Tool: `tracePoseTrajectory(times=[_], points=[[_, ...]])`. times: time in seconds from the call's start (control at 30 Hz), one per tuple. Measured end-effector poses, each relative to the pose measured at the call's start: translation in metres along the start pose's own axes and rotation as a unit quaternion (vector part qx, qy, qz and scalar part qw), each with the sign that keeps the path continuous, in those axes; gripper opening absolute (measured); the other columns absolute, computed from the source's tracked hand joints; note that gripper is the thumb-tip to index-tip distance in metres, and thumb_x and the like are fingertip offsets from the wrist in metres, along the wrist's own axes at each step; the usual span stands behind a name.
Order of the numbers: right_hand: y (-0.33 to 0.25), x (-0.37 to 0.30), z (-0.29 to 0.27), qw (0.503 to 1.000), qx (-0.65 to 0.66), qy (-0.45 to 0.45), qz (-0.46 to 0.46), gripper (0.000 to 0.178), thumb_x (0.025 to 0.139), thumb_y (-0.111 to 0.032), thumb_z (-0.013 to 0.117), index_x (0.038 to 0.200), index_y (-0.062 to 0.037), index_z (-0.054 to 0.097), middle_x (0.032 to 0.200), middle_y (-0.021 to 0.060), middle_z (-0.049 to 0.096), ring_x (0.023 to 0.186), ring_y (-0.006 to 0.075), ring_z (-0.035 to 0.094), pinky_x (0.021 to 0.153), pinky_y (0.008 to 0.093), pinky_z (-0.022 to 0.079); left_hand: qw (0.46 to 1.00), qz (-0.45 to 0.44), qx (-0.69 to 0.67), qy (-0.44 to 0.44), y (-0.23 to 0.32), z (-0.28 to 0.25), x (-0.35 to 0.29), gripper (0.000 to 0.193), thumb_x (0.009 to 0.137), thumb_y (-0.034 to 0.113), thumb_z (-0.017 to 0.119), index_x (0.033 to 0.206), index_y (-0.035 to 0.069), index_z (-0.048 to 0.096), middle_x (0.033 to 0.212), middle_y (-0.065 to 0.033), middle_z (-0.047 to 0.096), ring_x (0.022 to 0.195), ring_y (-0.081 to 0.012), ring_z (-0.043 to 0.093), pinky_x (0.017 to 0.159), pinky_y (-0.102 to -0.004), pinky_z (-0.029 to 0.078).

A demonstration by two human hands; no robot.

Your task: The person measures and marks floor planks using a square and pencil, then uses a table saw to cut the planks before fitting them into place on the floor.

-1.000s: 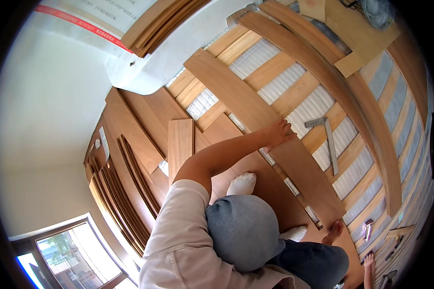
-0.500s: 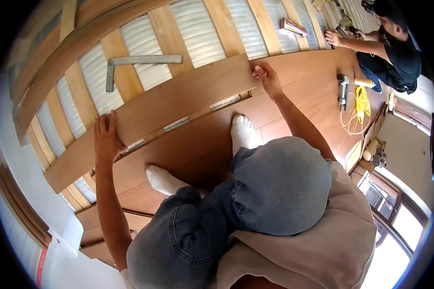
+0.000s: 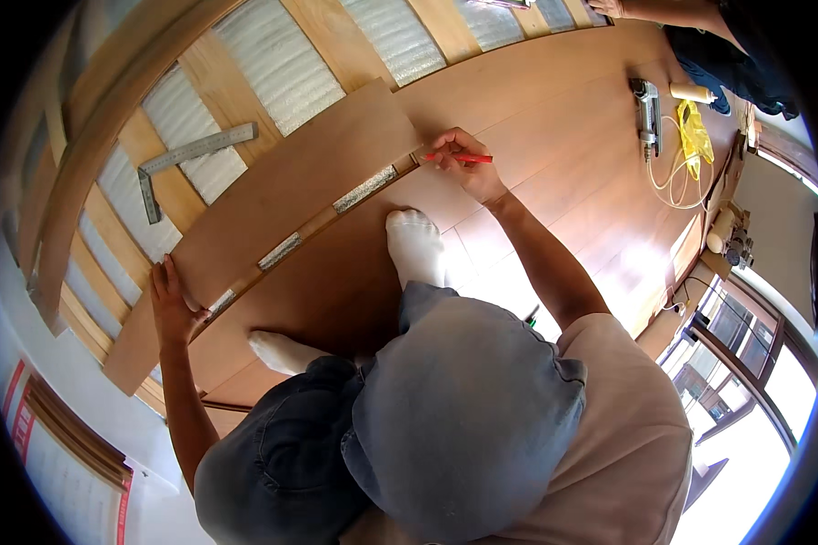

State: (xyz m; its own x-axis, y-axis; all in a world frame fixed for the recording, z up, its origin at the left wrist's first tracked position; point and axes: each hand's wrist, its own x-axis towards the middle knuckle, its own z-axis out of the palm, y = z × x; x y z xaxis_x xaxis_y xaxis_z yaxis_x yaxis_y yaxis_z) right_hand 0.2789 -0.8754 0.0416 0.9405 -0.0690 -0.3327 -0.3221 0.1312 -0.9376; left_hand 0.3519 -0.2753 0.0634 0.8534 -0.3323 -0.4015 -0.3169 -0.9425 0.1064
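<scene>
A loose brown floorboard [image 3: 300, 168] lies slantwise over the wooden battens in front of me. My left hand [image 3: 176, 304] rests on its left part, fingers stretched over the top and thumb spread at the near edge. My right hand [image 3: 468, 168] is closed around a slim red pencil [image 3: 477, 158], just beyond the board's right end. Between the loose board and the laid flooring [image 3: 527, 136] runs a narrow gap, showing silvery underlay [image 3: 365, 188] and bits of batten. On the battens beyond the board lies a metal carpenter's square [image 3: 200, 148].
Battens [image 3: 223, 86] over foil underlay stretch along the far side. At right lie a nail gun [image 3: 647, 118] with a pale hose, a yellow bag [image 3: 693, 136] and a cream-coloured bottle [image 3: 693, 93]. A co-worker's arm [image 3: 673, 11] shows at the upper right. A white wall stands left.
My right hand has come from the board's far right corner to its near right corner, and the red pencil now shows plainly. My view has shifted; my left hand stays on the board.
</scene>
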Motion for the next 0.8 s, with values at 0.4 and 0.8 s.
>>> tracePoseTrajectory(times=[0.4, 0.8], points=[[0.033, 0.010, 0.009, 0.991, -0.101, 0.079, -0.050, 0.009, 0.088, -0.004, 0.069, 0.095, -0.0021, 0.063, 0.088, 0.0056, 0.063, 0.081, 0.0124, 0.059, 0.072, 0.0276, 0.049, 0.999, -0.012, 0.019, -0.025, 0.009, -0.002, 0.004, 0.145, 0.044, 0.013, 0.098, 0.161, 0.013, 0.012, 0.157, -0.0250, 0.028, 0.144, -0.0468, 0.029, 0.120, -0.0498, 0.032], [0.029, 0.010, 0.010, 0.986, -0.130, 0.087, -0.060, 0.010, 0.087, -0.007, 0.071, 0.093, -0.0033, 0.063, 0.086, 0.0069, 0.063, 0.082, 0.0173, 0.059, 0.072, 0.0319, 0.049, 0.999, -0.004, 0.019, -0.026, 0.009, 0.000, 0.005, 0.148, 0.044, 0.012, 0.098, 0.161, 0.012, 0.008, 0.158, -0.0256, 0.025, 0.145, -0.0473, 0.026, 0.121, -0.0497, 0.030]])
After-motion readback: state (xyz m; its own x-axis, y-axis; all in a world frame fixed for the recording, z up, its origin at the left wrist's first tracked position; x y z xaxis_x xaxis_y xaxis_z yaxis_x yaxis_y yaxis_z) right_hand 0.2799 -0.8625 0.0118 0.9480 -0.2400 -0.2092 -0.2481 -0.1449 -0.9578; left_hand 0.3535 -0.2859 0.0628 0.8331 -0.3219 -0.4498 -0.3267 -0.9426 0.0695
